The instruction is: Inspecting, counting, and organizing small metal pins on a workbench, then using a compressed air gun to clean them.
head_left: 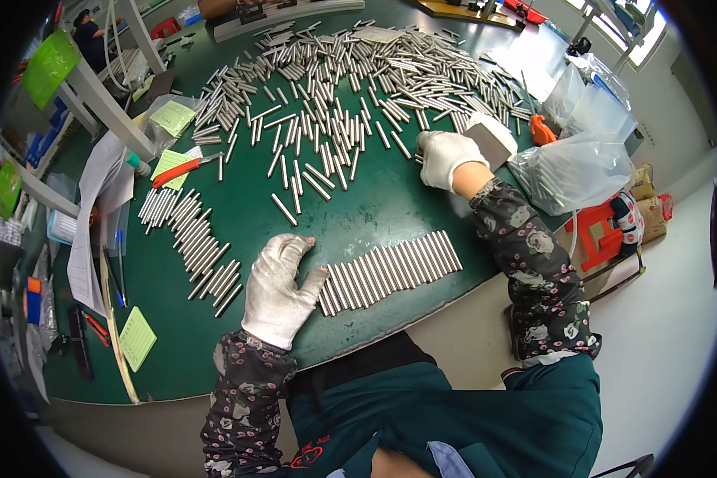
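My left hand [279,291], in a white glove, rests on the green table [358,211] with thumb and fingers apart. Its thumb is at the left end of a neat row of short metal rods [390,271] lying side by side near the front edge. My right hand [446,159], also gloved, is closed at the near right edge of a large heap of loose metal rods [334,72]. What its fingers hold is hidden. Just right of it lies a flat grey-brown piece [490,146] by white material. At the left lies another slanting group of rods [203,243].
Red-handled pliers [177,172] and green notes [138,338] lie left, near papers [95,239] and a blue pen [120,267]. Clear plastic bags [585,159], one holding rods, and an orange-handled tool [542,130] are at the right. Grey posts [111,111] stand far left.
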### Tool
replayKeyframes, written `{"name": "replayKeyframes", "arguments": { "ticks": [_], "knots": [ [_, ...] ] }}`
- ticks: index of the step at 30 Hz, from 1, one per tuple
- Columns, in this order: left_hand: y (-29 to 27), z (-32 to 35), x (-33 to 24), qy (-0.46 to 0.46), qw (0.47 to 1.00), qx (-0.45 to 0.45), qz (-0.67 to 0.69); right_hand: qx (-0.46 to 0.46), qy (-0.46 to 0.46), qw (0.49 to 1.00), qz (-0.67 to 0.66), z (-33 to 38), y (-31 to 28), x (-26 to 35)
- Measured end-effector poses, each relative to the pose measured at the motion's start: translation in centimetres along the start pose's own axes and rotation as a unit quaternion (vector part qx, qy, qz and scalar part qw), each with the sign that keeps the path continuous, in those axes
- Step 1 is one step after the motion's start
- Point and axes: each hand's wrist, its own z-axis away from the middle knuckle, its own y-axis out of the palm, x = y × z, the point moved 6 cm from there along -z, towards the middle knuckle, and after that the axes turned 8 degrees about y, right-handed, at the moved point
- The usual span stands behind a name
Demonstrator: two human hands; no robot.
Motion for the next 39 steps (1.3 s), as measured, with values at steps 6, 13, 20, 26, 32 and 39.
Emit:
{"name": "replayKeyframes", "arguments": {
  "ticks": [6, 13, 20, 26, 32, 39],
  "knots": [
    [-0.3, -0.4, -0.1, 0.012, 1.0, -0.015, 0.014, -0.053, -0.151, 0.987, 0.011, 4.6, 0.1, -0.8],
    [-0.2, -0.1, -0.3, 0.015, 1.0, -0.022, 0.011, -0.028, -0.285, 0.956, 0.056, 11.2, 1.0, -2.9],
    [-0.1, 0.0, -0.2, 0.002, 1.0, -0.019, 0.013, -0.056, -0.357, 0.922, -0.137, 13.8, -0.2, -3.0],
    [0.1, 0.0, -0.1, -0.007, 1.0, -0.016, 0.021, -0.014, -0.107, 0.976, -0.191, 12.2, 1.1, -4.4],
    [-0.2, 0.0, -0.4, 0.005, 1.0, -0.018, 0.015, 0.073, -0.2, 0.967, -0.139, 12.5, 1.6, -3.2],
    [-0.2, -0.1, -0.2, 0.012, 1.0, -0.022, 0.011, 0.059, -0.214, 0.962, -0.162, 11.8, 1.4, -3.2]
  ]
}}
